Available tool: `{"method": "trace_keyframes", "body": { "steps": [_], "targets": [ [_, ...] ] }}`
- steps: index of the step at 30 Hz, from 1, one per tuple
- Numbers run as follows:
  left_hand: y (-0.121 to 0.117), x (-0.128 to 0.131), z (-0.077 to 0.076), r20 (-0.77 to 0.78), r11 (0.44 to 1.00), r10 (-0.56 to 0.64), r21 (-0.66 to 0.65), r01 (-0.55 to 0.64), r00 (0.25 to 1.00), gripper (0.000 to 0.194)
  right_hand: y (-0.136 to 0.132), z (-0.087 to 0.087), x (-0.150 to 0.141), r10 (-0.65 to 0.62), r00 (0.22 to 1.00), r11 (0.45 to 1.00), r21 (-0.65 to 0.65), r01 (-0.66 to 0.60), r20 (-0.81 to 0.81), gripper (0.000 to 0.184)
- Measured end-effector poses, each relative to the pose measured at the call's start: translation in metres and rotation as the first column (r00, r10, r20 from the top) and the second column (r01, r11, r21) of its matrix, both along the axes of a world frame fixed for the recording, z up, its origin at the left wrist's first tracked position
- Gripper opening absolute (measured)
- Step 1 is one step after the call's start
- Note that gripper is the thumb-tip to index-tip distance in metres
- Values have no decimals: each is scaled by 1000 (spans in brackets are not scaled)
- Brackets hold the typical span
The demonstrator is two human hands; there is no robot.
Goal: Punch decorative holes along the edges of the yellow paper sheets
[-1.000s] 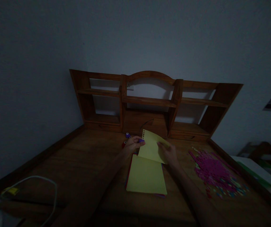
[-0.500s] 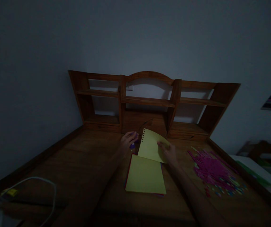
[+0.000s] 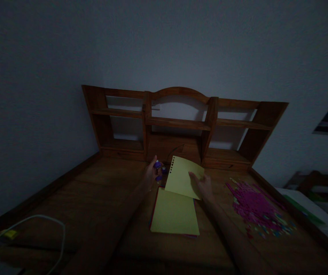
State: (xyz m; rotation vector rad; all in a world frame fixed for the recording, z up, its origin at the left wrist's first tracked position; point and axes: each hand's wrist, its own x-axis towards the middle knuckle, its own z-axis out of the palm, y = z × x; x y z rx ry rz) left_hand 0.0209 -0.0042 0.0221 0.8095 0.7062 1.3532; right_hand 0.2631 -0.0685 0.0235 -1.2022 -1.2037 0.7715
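Note:
My left hand (image 3: 150,176) is closed around a small purple craft punch (image 3: 157,164), tipped on its side with the thumb raised. Another dark purple piece (image 3: 164,169) shows just right of the fingers; whether it is part of the punch I cannot tell. In my right hand (image 3: 203,186), a yellow sheet of paper (image 3: 181,175) is pinched by its right side, thumb on top. A row of small holes runs down the sheet's upper left edge. Its lower edge overlaps a stack of coloured paper (image 3: 175,215), yellow on top with red and purple edges peeking out.
On the right of the wooden desk (image 3: 95,198) lies a heap of pink strips (image 3: 251,200) with small coloured pieces. A wooden shelf unit (image 3: 178,123) stands along the back. A white cable (image 3: 63,236) loops at the front left by a yellow object (image 3: 10,233).
My left hand has turned so its thumb points up and the purple punch shows more, slightly left of the sheet's holed edge. The right hand still holds the sheet, barely moved.

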Motion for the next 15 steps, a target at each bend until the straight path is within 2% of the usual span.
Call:
{"method": "trace_keyframes", "body": {
  "steps": [3,6,11,15],
  "targets": [
    [-1,-1,-2,26,983,-186,-8,186,982,58,-2,3,-2,-13,998,1000,-13,12,-56,54],
    [-1,-1,-7,21,956,-294,3,294,956,60,-1,3,-2,-69,993,997,-28,67,-96,54],
    [5,-2,-15,-17,953,-301,19,301,954,61,1,6,2,-113,973,992,-80,99,-201,49],
    [6,-2,-15,-68,953,-301,5,302,951,65,-4,18,1,-142,956,985,-130,111,-255,46]
  ]
}}
